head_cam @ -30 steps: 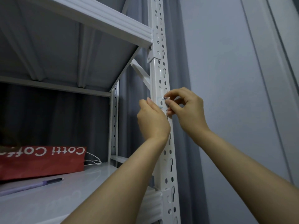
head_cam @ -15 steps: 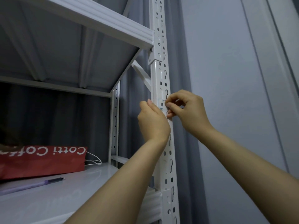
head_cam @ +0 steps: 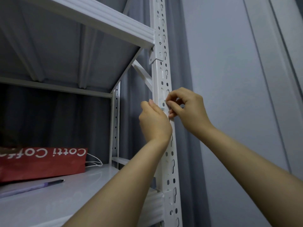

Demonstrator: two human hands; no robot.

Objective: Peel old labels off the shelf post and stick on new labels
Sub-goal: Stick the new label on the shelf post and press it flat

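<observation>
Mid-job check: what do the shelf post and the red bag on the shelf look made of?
Shelf post: probably steel with a glossy white paint coat, going by the punched keyhole slots and the sheen. Red bag: looks like matte paper, with flat creased sides and thin white cord handles.

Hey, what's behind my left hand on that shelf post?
The white shelf post runs behind the left hand. Beside its fingertips a bit of label with bluish marks shows, pinched by the right hand. How far the label reaches under the hand is hidden.
</observation>
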